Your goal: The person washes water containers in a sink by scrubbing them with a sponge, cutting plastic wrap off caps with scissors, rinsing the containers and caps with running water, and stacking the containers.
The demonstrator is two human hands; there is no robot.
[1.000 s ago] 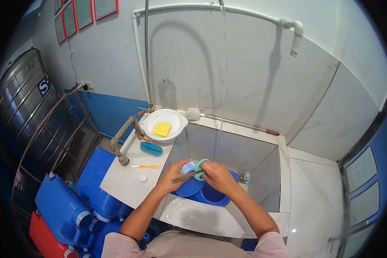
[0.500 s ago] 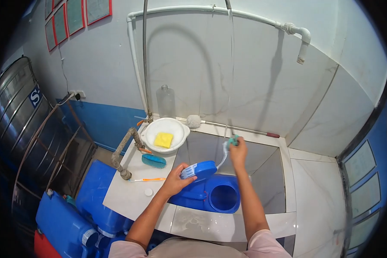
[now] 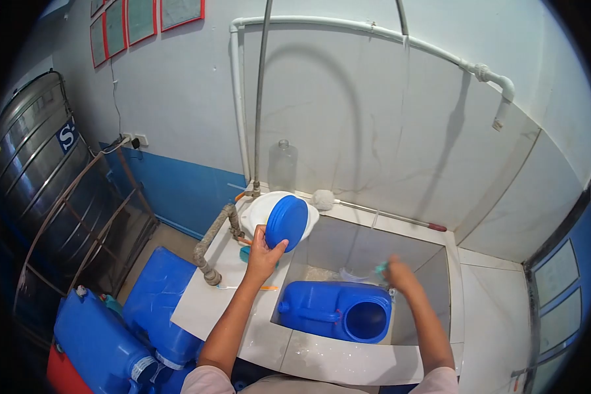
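Note:
A round blue lid [image 3: 287, 223] is gripped in my left hand [image 3: 264, 255], raised over the counter in front of the white basin [image 3: 259, 209]. My right hand [image 3: 402, 274], over the right part of the sink, holds the teal-handled scissors [image 3: 380, 268], blurred by motion. A pale strip [image 3: 352, 276] lies low in the sink, left of that hand. Below both hands, the blue jug [image 3: 315, 307] rests on its side in the sink, its round mouth [image 3: 366, 321] uncovered.
A crusted pipe [image 3: 210, 246] rises from the counter [image 3: 200, 297], near an orange toothbrush [image 3: 268, 287]. Behind the sink are a clear bottle [image 3: 282, 165] and a long-handled brush [image 3: 323, 199]. More blue jugs [image 3: 157, 295] stand at left, beside a metal tank [image 3: 43, 151].
The label strip has come off the blue lid. My left hand has lifted the lid up and left, while my right hand has moved down into the sink area with the scissors.

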